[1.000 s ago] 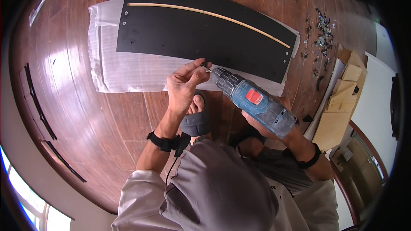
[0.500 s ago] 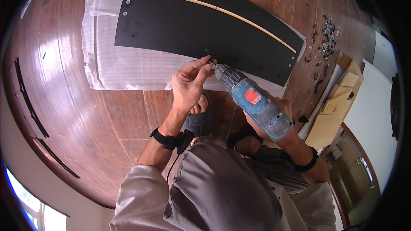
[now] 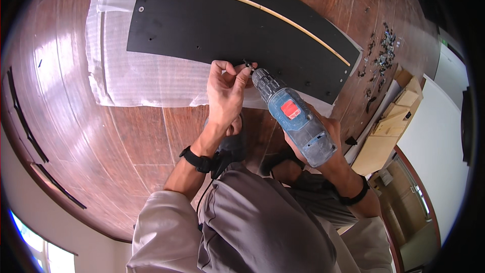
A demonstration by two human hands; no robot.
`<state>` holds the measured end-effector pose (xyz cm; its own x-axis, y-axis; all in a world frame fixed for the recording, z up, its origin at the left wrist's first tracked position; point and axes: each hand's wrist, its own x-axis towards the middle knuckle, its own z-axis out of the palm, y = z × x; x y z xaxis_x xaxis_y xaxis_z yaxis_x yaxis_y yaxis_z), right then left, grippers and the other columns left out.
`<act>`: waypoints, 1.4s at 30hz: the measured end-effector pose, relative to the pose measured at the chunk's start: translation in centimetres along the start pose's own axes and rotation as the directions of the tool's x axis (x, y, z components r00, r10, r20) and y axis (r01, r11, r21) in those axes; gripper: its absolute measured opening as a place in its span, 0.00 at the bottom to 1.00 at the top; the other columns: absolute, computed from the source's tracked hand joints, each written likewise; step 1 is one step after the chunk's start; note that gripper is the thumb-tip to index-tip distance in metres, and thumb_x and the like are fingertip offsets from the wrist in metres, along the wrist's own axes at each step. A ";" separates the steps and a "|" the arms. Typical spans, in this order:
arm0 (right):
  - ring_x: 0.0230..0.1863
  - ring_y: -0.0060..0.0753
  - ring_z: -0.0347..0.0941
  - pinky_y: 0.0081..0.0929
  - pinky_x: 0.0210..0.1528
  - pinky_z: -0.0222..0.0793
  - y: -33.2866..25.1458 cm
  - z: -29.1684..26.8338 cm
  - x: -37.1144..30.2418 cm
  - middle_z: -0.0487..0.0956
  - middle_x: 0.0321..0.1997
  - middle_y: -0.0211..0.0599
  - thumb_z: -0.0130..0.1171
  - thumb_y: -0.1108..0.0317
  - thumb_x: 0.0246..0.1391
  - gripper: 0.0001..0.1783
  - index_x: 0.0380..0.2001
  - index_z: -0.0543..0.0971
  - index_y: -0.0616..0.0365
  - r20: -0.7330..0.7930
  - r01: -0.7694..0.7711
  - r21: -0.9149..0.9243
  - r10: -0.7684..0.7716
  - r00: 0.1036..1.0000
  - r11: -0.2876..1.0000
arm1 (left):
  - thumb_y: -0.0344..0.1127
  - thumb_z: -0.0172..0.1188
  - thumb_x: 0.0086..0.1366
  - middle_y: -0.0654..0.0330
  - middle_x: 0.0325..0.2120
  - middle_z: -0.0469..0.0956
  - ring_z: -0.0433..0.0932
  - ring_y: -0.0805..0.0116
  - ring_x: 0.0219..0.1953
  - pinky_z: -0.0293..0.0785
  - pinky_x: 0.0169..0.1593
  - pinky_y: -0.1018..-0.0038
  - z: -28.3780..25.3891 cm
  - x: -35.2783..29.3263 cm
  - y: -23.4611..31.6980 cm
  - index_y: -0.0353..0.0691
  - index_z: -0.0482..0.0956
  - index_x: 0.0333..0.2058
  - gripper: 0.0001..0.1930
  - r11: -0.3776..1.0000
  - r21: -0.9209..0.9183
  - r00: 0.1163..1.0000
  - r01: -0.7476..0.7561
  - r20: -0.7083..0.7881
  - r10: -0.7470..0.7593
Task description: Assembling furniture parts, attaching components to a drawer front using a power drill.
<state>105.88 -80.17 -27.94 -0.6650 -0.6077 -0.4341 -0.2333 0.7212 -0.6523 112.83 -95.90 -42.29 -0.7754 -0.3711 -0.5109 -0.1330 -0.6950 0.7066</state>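
A blue and grey cordless drill (image 3: 301, 119) points up and left, its chuck near the close edge of a black panel (image 3: 202, 25). My right hand (image 3: 331, 131) is wrapped round the drill from below, and the drill body hides most of its fingers. With thumb and fingertips together, my left hand (image 3: 225, 91) pinches a small dark screw-like piece (image 3: 248, 64) at the drill's tip; its exact kind is too small to make out. The panel has a long pale groove, several small holes and light round fittings near both ends. Under it lies a white foam sheet (image 3: 146, 83).
Small dark and shiny hardware pieces (image 3: 386, 50) are scattered on the wooden floor (image 3: 65, 121) at right. Light wooden boards (image 3: 386, 134) lean close to the right wall. Long black strips (image 3: 28, 121) lie at far left. My legs are bent below the hands.
The drill and both hands have shifted slightly within the view, the drill a little leftward. My left fingers have curled more around the small piece. The panel appears slightly further left and up.
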 end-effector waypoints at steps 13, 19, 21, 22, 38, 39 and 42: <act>0.39 0.37 0.71 0.33 0.41 0.65 -1.7 -1.1 1.3 0.75 0.41 0.35 0.70 0.64 0.40 0.18 0.37 0.78 0.53 0.024 0.093 -0.205 -0.090 0.996 0.974 | 0.39 0.66 0.57 0.55 0.24 0.83 0.83 0.70 0.27 0.76 0.35 0.76 0.4 0.3 3.6 0.34 0.81 0.34 0.13 0.721 0.682 0.967 0.125 -0.245 0.064; 0.34 0.39 0.69 0.35 0.40 0.64 -2.4 -1.2 1.9 0.75 0.31 0.36 0.66 0.66 0.44 0.09 0.29 0.77 0.52 0.044 -0.077 -0.111 0.082 0.996 0.991 | 0.38 0.64 0.58 0.56 0.23 0.83 0.83 0.67 0.27 0.76 0.35 0.76 0.5 0.5 3.9 0.34 0.82 0.33 0.12 0.690 0.702 0.960 0.180 -0.278 0.032; 0.34 0.39 0.68 0.36 0.40 0.65 -2.1 -0.8 1.8 0.74 0.30 0.36 0.66 0.66 0.44 0.09 0.29 0.77 0.52 0.020 0.015 -0.304 -0.010 1.000 0.953 | 0.36 0.62 0.58 0.55 0.22 0.82 0.83 0.65 0.26 0.76 0.35 0.75 0.5 0.6 4.1 0.34 0.82 0.31 0.10 0.685 0.713 0.968 0.148 -0.246 0.047; 0.34 0.39 0.68 0.37 0.40 0.65 -2.1 -0.7 1.6 0.74 0.30 0.36 0.65 0.66 0.45 0.09 0.29 0.76 0.52 0.018 0.045 -0.366 -0.041 0.999 0.930 | 0.36 0.62 0.58 0.55 0.22 0.82 0.83 0.65 0.26 0.76 0.35 0.75 0.6 0.5 4.1 0.34 0.82 0.31 0.10 0.676 0.718 0.963 0.167 -0.267 0.045; 0.42 0.43 0.67 0.37 0.44 0.67 -3.5 -1.1 2.3 0.70 0.45 0.41 0.72 0.68 0.37 0.32 0.48 0.70 0.60 0.061 0.109 -0.272 -0.096 0.994 0.956 | 0.36 0.63 0.56 0.54 0.21 0.82 0.83 0.65 0.24 0.77 0.34 0.74 0.5 1.2 4.1 0.33 0.81 0.28 0.10 0.672 0.703 0.949 0.233 -0.315 0.000; 0.42 0.44 0.67 0.37 0.45 0.67 -3.7 -1.3 2.3 0.70 0.45 0.41 0.72 0.67 0.37 0.34 0.50 0.70 0.60 0.078 0.100 -0.364 -0.077 0.994 0.926 | 0.36 0.63 0.56 0.54 0.21 0.82 0.82 0.65 0.24 0.77 0.34 0.74 0.5 1.2 4.2 0.33 0.81 0.28 0.10 0.692 0.686 0.954 0.225 -0.298 -0.015; 0.45 0.46 0.67 0.37 0.48 0.66 -4.4 -2.4 2.5 0.70 0.47 0.43 0.71 0.67 0.38 0.38 0.55 0.68 0.59 0.163 -0.082 -0.120 0.101 0.981 0.989 | 0.36 0.63 0.56 0.54 0.21 0.82 0.82 0.66 0.24 0.77 0.34 0.74 0.4 1.3 4.3 0.33 0.81 0.28 0.10 0.684 0.698 0.955 0.214 -0.295 0.002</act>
<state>103.53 -84.00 -24.65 -0.5603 -0.5779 -0.5934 -0.2614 0.8031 -0.5354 111.01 -99.08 -39.70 -0.5586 -0.5380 -0.6313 -0.6878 -0.1250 0.7151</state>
